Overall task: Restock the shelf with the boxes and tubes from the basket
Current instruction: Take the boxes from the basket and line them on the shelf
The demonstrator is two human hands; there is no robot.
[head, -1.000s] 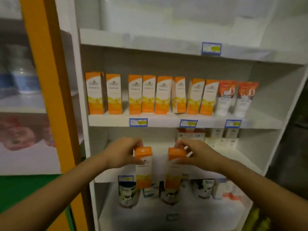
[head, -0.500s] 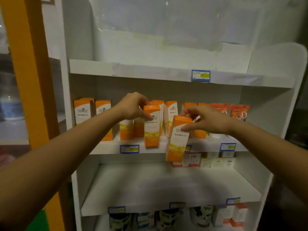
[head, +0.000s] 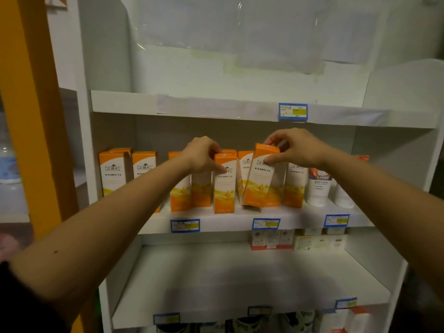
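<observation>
The left hand (head: 201, 155) grips the top of an upright orange box (head: 224, 191) standing on the middle shelf (head: 223, 223). Just right of this box, the right hand (head: 296, 147) has its grip pinched on a tilted orange box (head: 260, 183), whose bottom touches the shelf. The left forearm (head: 115, 215) hides part of the row of boxes (head: 113, 175) behind. White tubes (head: 318, 192) stand rightmost.

A shop: price tags (head: 292, 112) edge stocked shelves (head: 225, 223).

— What colour are the boxes (head: 224, 188)?
— Orange top, white band, orange-yellow swirl below.
— And the price labels (head: 292, 112)?
— Blue border, yellow patch. The shelf (head: 216, 222) is white, the pillar (head: 28, 116) orange.
</observation>
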